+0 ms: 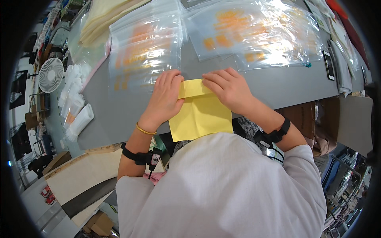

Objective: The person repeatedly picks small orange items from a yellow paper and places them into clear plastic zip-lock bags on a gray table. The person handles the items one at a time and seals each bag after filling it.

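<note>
A yellow sheet [202, 119], paper or thin cloth, hangs over the near edge of the table toward my body. Its far end is doubled over into a narrow flap. At the flap's left end, my left hand [164, 93] is closed with the thumb along the yellow material. My right hand [228, 89] grips the flap's right end, fingers bent over the fold. Some fingertips of both hands are hidden. Just beyond the hands lie clear plastic bags [145, 55] with orange print, overlapping in a row.
More printed clear bags [274, 35] cover the far right, near a phone [328, 65]. Cream sheets [105, 20] are stacked at the far left. White plastic rolls [79, 121] line the left edge beside a fan [50, 75]. A cardboard box [301, 121] stands below the right edge.
</note>
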Available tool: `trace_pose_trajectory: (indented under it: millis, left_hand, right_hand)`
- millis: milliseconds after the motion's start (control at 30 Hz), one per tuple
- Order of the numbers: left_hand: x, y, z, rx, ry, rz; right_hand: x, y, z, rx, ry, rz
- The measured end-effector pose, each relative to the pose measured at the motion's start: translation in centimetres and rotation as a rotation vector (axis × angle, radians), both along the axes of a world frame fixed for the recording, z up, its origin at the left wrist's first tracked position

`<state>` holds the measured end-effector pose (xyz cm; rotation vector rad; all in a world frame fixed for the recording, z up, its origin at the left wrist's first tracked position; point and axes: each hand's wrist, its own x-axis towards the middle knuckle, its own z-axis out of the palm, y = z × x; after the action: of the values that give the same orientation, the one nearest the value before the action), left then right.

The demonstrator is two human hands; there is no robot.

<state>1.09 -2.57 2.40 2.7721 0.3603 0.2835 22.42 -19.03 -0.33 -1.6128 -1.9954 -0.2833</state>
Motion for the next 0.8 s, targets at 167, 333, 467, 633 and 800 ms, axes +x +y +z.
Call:
trace_pose_trajectory:
  millis: [167,333,467,633,800]
  left_hand:
    - [-1.9,-0.5,-0.9,0.138,-0.033,-0.096]
    - [-4.4,-2.7,-0.7,0.332,-0.006,-0.192]
    - [-5.4,-3.7,-1.0,0.311,0.081,-0.208]
    - [-5.8,-3.9,-2.0,0.245,0.17,-0.202]
    - [-6.5,-4.1,-3.1,0.156,0.123,-0.153]
  right_hand:
    - [-0.7,-1.7,0.6,-0.008,-0.088,0.074]
    - [-1.8,-3.9,0.2,-0.04,-0.134,0.115]
    - [-2.5,-4.7,-0.1,-0.093,-0.146,0.136]
    - [-2.5,-4.5,0.9,-0.222,0.164,0.185]
    - [-1.7,-2.3,1.3,-0.245,0.291,-0.154]
